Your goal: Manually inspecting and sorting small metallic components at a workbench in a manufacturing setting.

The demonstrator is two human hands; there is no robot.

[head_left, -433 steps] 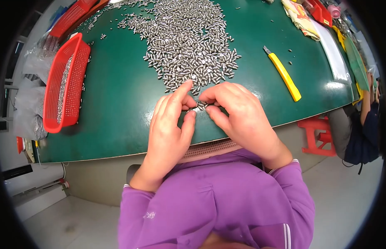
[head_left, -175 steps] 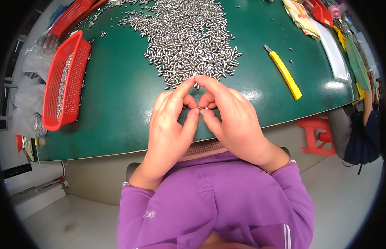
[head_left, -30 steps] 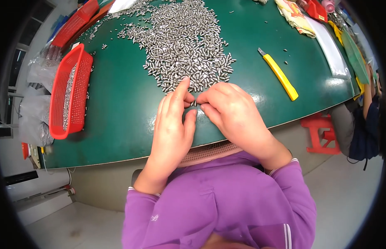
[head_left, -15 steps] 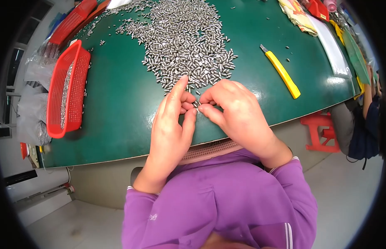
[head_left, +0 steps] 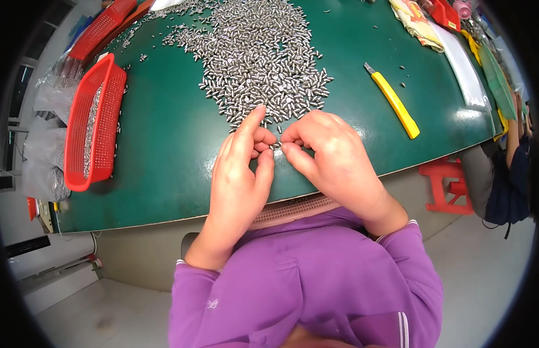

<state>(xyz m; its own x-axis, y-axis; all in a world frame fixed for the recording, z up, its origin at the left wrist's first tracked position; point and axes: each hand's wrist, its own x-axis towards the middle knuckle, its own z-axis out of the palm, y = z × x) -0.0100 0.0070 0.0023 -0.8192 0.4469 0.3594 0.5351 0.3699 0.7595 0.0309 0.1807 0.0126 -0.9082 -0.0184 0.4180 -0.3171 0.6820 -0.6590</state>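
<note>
A wide heap of small, bullet-shaped silver metal pieces spreads over the green tabletop. Just below its near edge, my left hand has its index finger stretched toward the heap. The thumb and middle finger are curled close about a small metal piece between my hands. Facing it, my right hand is closed, thumb and index fingertips pinched at the same spot. My fingers partly hide what lies there, so exactly how each grips the piece is hard to see.
A red plastic basket holding metal pieces stands at left, clear plastic bags beyond it. A yellow utility knife lies at right with its blade out. A pink basket sits below the table edge. Another person's dark clothing shows far right, near a red stool.
Both hands have shifted very slightly, and fewer metal pieces now show between the fingertips. The right thumb and index finger have drawn closer together. The heap looks the same.
</note>
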